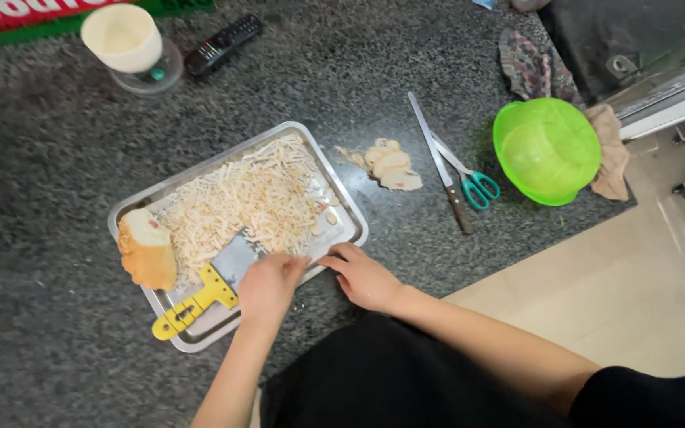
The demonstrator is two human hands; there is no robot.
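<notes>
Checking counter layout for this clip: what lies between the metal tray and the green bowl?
In the head view, between the metal tray and the green bowl lie pale peeled slices, a long knife and teal-handled scissors on the dark counter.

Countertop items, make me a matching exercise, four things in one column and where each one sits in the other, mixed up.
1 grater
2 green bowl
3 scissors
4 remote control

A upside down near the counter's right edge
B beside the knife
C far edge of the counter, by the white cup
D in the metal tray, under the left hand

Pairs: 1-D, 2-A, 3-B, 4-C
</notes>
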